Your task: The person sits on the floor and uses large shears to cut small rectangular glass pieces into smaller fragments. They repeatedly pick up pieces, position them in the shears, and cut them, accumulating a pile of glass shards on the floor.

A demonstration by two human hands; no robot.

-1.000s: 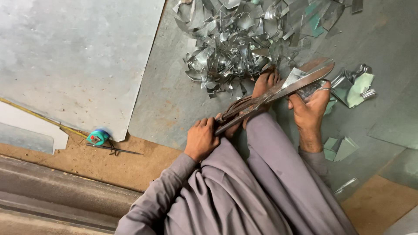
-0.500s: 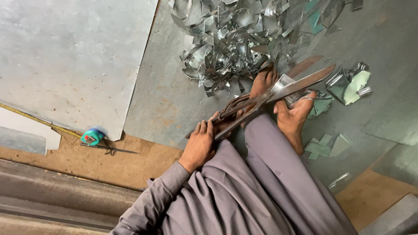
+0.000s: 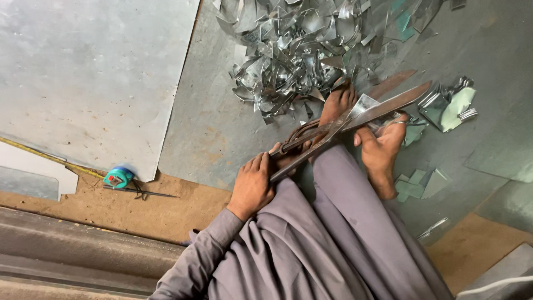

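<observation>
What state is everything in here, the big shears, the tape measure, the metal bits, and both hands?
Shears: blades open, a small metal piece between them.
Left hand: gripped on the shear handles.
Right hand: holding the small metal piece.
Tape measure: tape pulled out.
Offcuts: curled, heaped.
Metal sheet: lying flat.

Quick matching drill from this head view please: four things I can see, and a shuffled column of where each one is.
Things:
1. big metal shears
2. pile of shiny metal offcuts
3. teal tape measure
4. right hand

Places:
A. on the brown floor at the corner of the large grey sheet
B. under the open blades, on a small piece of sheet
C. gripped at the handles by the left hand
D. heaped at the top, beyond the bare foot

Pairs: 1-C, 2-D, 3-A, 4-B
</observation>
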